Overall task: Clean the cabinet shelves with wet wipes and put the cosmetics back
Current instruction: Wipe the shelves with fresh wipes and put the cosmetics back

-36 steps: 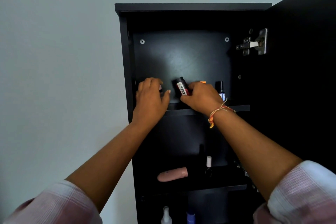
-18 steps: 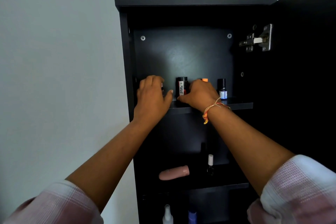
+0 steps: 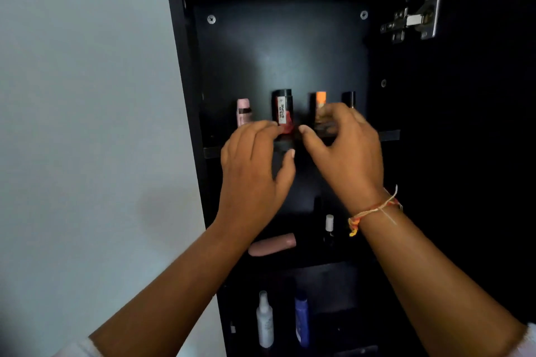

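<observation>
- Cabinet [image 3: 185,66], black, door swung open to the right; the interior is dim.
- Top shelf [image 3: 388,135]: four cosmetics upright in a row near the back, namely a pink tube [image 3: 243,111], a Wild Stone bottle [image 3: 282,109], an orange-capped bottle [image 3: 320,97] and a black-capped bottle [image 3: 349,98]. They appear spaced so each can be reached singly.
- Left hand [image 3: 255,171]: in front of the shelf edge, fingers [image 3: 255,132] loosely bent, thumb apart, holding nothing.
- Right hand [image 3: 348,151]: covers the orange-capped bottle's lower part. Its fingers [image 3: 339,113] are curved, and blur hides whether they grip it.
- Middle shelf: a pink tube lying flat [image 3: 272,243] and a white-capped bottle [image 3: 329,223] standing.
- Judgement: the top shelf looks restocked, and both hands are probably squaring the row.
</observation>
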{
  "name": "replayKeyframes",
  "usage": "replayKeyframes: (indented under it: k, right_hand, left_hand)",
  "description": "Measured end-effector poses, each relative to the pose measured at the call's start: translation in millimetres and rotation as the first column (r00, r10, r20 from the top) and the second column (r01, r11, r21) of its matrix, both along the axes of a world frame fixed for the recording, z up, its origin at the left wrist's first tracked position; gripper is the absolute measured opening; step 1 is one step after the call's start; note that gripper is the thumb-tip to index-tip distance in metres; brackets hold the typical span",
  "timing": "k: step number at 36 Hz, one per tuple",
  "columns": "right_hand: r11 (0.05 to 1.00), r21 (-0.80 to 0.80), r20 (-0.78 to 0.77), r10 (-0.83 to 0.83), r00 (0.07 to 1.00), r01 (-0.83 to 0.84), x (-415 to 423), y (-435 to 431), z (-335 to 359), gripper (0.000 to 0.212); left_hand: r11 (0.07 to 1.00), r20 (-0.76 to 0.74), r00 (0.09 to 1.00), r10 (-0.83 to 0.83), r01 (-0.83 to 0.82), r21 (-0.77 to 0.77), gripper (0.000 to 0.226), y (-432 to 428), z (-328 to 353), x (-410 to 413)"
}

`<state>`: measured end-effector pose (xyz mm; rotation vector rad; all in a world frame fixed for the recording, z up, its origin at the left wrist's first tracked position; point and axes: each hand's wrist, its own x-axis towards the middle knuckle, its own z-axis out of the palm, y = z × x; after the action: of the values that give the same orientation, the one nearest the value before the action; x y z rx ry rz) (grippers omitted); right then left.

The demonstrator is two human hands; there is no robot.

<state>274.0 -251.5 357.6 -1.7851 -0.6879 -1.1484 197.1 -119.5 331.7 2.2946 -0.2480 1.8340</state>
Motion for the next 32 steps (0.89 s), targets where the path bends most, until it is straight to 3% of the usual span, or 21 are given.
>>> replayKeyframes:
  k: [6,11,16,21,25,32]
  right_hand:
    - [0.992,0.103,-0.108,0.081,0.991,-0.070,-24,-25,-76,0.016]
    - [0.992,0.069,-0.360,0.126,0.924,-0.109,-28,-47,-165,0.016]
    - [0.995,-0.064,-0.579,0.030,0.815,-0.082,-41,-69,-257,0.018]
    - [0.976,-0.214,-0.748,-0.129,0.651,-0.053,-58,-88,-345,0.018]
    - [0.944,-0.323,-0.856,-0.258,0.449,-0.073,-73,-98,-398,0.021]
    - [0.769,-0.545,-0.837,-0.525,0.156,-0.335,-96,-103,-480,0.034]
  left_hand:
    - [0.906,-0.176,0.923,-0.342,0.275,-0.322,0.027,-32,-86,-19]
    - [0.863,-0.332,0.848,-0.413,0.249,-0.439,0.018,-54,-164,-30]
    - [0.834,-0.531,0.695,-0.485,0.185,-0.520,0.013,-60,-250,-40]
    - [0.817,-0.687,0.524,-0.504,0.031,-0.575,0.013,-56,-335,-45]
    - [0.767,-0.768,0.348,-0.537,-0.177,-0.616,0.008,-55,-388,-46]
    - [0.854,-0.882,0.006,-0.470,-0.251,-0.457,0.027,-60,-439,-52]
